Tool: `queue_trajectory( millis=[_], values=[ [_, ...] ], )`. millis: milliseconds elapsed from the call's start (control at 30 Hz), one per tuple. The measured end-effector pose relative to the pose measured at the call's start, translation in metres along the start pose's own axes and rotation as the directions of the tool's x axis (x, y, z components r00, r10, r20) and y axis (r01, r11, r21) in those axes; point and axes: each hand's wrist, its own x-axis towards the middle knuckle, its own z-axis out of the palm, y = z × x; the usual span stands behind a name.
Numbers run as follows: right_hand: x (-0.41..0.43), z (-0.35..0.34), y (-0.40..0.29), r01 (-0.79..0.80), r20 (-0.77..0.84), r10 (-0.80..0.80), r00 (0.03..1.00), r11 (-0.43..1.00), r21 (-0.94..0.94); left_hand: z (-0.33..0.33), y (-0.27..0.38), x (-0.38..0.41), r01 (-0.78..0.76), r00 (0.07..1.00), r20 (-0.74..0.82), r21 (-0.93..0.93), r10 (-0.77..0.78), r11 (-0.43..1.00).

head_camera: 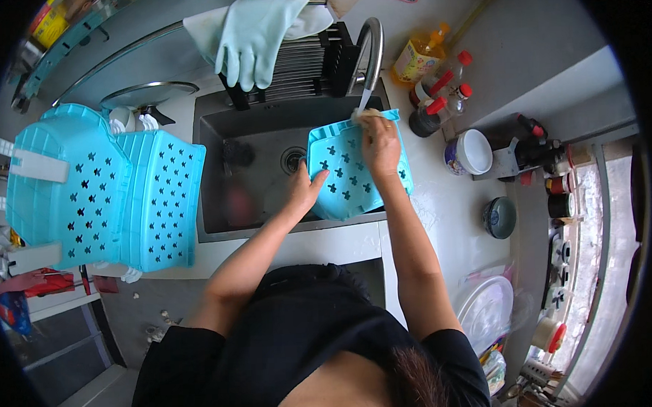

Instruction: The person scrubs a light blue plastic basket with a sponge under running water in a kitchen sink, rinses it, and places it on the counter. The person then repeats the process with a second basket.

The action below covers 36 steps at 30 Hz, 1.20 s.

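A turquoise plastic basket [351,167] with flower-shaped holes is tilted over the right side of the dark sink [209,180]. My left hand [306,187] grips its left edge, thumb on the perforated face. At its upper right edge, my right hand [380,142] presses a pale cloth or sponge [367,115] against the plastic, just under the running stream of the faucet [374,51]. The fingers hide part of that cloth. Larger turquoise perforated baskets [167,198] with white clips lie on the counter left of the sink. A blurred reddish thing [241,204] is in the basin.
Pale green rubber gloves [253,39] hang over the black dish rack [337,63] behind the sink. A yellow soap bottle [418,57], red-capped bottles [436,108] and a white tub [474,151] line the right side. Stacked bowls [500,218] stand farther along the counter.
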Motion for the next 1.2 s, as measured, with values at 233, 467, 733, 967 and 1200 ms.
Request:
queue_trajectory(
  millis=[233, 467, 733, 967, 1200],
  values=[
    [0.008, 0.013, -0.004, -0.025, 0.095, 0.040, 0.995, 0.988, -0.150, 0.009, -0.016, 0.008, -0.069, 0.998, -0.009, 0.004, 0.069, 0.998],
    [0.022, 0.024, -0.006, -0.257, 0.121, 0.258, 0.959, 0.966, -0.024, 0.022, -0.016, 0.004, -0.063, 0.996, -0.052, 0.086, 0.067, 0.994],
    [-0.028, 0.039, -0.064, -0.163, -0.113, 0.194, 0.974, 0.957, 0.241, 0.031, -0.015, 0.005, 0.004, 0.995, -0.100, 0.062, 0.003, 0.998],
    [-0.011, 0.016, -0.033, 0.503, 0.192, -0.504, 0.842, 0.863, 0.055, 0.042, -0.033, 0.003, -0.142, 0.967, -0.209, 0.047, 0.149, 0.989],
    [-0.004, -0.002, 0.041, 0.068, -0.051, -0.066, 0.997, 0.997, 0.042, 0.023, -0.026, 0.017, -0.103, 0.991, -0.079, 0.049, 0.107, 0.993]
  ],
)
